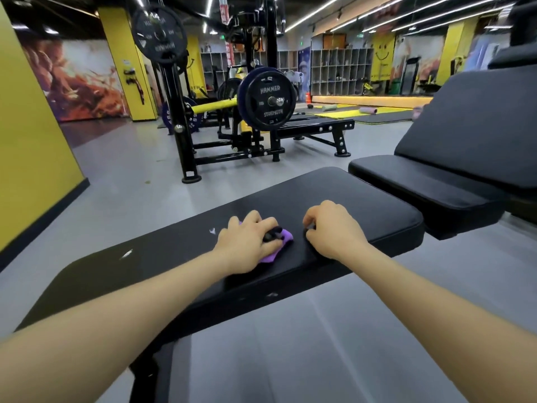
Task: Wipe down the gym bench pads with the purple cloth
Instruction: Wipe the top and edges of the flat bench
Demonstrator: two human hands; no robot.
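My left hand (250, 242) presses the purple cloth (276, 245) flat on the near pad (180, 257), fingers curled over it, about midway along. My right hand (334, 231) rests just beside it on the same pad, fingers bent under; whether it holds anything I cannot tell. I judge the wiping is under way here: pale scuffs (126, 253) show toward the left end, and nothing tells me which stretch is already clean. Farther off, the seat pad (421, 187) and the tilted back pad (479, 123) look untouched, so most of the job is likely left.
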